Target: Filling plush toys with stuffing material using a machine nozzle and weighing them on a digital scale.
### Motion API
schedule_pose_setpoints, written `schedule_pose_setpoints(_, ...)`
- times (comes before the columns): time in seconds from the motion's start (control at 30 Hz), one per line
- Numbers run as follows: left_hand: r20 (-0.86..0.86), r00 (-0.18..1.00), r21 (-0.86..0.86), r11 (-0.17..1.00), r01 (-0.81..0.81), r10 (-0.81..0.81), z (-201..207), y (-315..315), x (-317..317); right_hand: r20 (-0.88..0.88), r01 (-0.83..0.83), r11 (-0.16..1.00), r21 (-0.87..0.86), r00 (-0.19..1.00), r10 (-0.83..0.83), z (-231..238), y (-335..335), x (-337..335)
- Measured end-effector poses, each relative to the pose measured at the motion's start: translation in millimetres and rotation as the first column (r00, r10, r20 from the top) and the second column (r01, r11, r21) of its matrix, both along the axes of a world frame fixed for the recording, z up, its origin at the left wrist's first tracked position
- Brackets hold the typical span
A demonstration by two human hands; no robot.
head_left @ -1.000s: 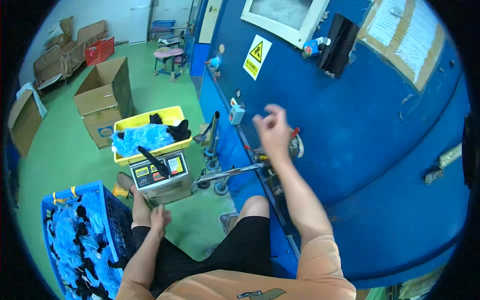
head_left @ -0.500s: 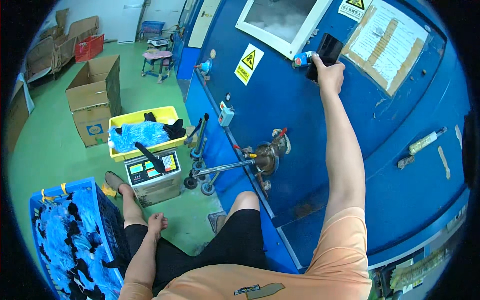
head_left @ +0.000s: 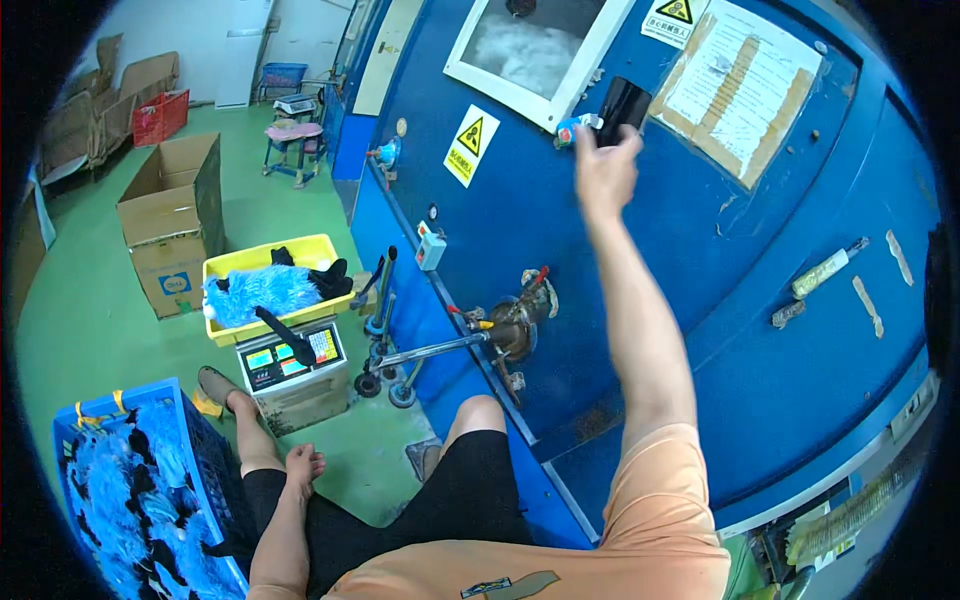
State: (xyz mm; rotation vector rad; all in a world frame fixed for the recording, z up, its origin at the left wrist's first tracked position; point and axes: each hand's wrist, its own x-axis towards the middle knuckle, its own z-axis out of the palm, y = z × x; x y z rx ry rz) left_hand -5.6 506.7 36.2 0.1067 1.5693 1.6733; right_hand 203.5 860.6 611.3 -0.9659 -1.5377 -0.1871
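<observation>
My right hand point(head_left: 607, 178) is raised to the blue machine panel point(head_left: 660, 330), just below a glossy black oblong thing point(head_left: 624, 108) whose kind I cannot make out. Thumb and forefinger are apart, slightly blurred, with nothing visible between them. A small blue and red packet point(head_left: 576, 130) sits beside the thumb, near the window frame's lower corner. My left hand point(head_left: 304, 468) hangs low by my left thigh, its fingers curled in and nothing showing in them. The nearest thing to it is a blue crate point(head_left: 200, 450) of blue and black plush pieces point(head_left: 130, 490).
A yellow tray point(head_left: 335, 247) with blue plush rests on a scale point(head_left: 295, 400) ahead. Metal valve pipes point(head_left: 430, 352) jut from the machine towards my knee. Farther back stand an open cardboard box point(head_left: 175, 235), a red crate point(head_left: 160, 117) and a stool point(head_left: 295, 140).
My right hand has loosened from the black thing and drawn slightly down from it. The whole view has shifted a little. My left hand remains by the thigh.
</observation>
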Motion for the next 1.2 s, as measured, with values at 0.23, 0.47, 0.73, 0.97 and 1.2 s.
schedule_pose_setpoints(0.23,0.154,0.988,0.011,1.000,0.014,-0.015,-23.5,6.8,1.0,0.706,-0.385,0.885,-0.262,0.549,0.448,-220.1,-52.4,-48.5)
schedule_pose_setpoints(0.47,-0.136,0.983,0.072,0.991,-0.116,0.125,34.2,2.9,-20.7,0.506,-0.224,0.754,-0.618,0.621,0.599,-303.7,-47.4,-63.7)
schedule_pose_setpoints(0.73,-0.546,0.764,0.155,0.938,-0.310,0.343,188.7,72.7,-106.2,0.416,-0.221,0.623,-0.750,0.575,0.705,-299.2,-41.7,-61.8)
schedule_pose_setpoints(0.97,-0.486,0.820,-0.045,0.928,-0.369,0.302,199.7,103.0,-137.6,0.425,-0.169,0.615,-0.770,0.584,0.692,-295.2,-43.2,-68.3)
schedule_pose_setpoints(1.2,-0.360,0.810,0.151,0.886,-0.439,0.463,215.6,109.2,-116.4,0.441,-0.285,0.682,-0.673,0.585,0.680,-301.5,-38.6,-61.3)
